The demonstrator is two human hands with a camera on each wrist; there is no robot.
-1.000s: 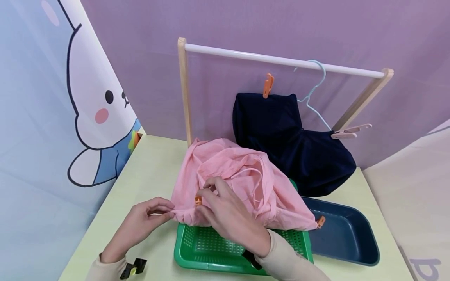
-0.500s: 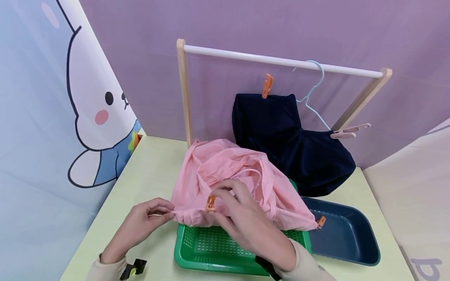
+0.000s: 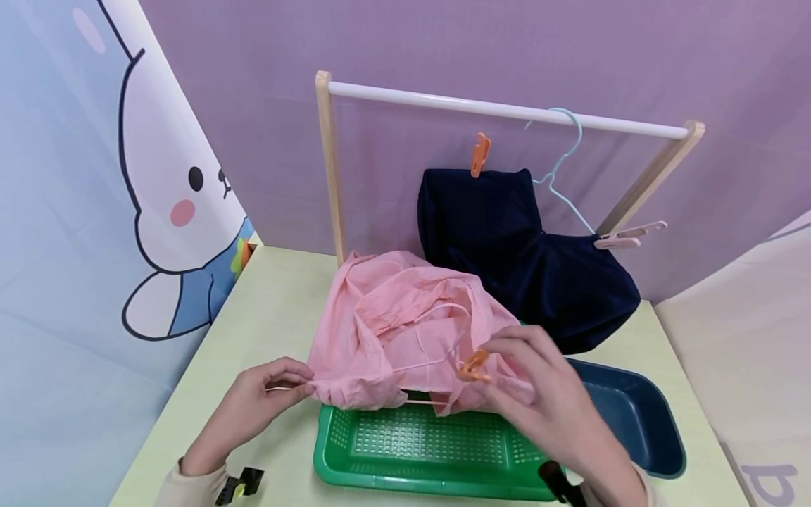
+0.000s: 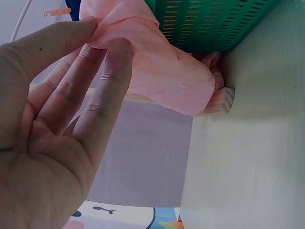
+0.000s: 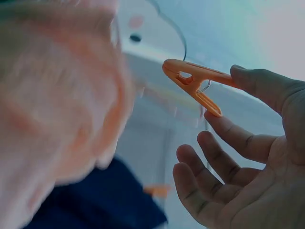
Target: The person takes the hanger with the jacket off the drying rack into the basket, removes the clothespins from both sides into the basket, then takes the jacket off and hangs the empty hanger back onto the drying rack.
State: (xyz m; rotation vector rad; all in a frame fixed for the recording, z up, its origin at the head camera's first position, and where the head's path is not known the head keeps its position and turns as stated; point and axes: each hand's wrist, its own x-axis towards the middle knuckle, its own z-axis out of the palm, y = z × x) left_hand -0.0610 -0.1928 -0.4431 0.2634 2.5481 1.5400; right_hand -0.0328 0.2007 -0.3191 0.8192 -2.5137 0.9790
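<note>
Left fingers [image 4: 97, 102] pinch pink cloth [image 4: 162, 71]; right fingers [image 5: 242, 138] pinch orange peg [image 5: 194, 84], apparently off it

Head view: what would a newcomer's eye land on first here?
Probably the bunched pink cloth in the middle, partly hiding a green basket, its near left corner pinched by the left hand. Next, the orange clothespin pinched in the right hand, over the cloth's right part. Behind, dark navy cloth hangs below a white rail.
</note>
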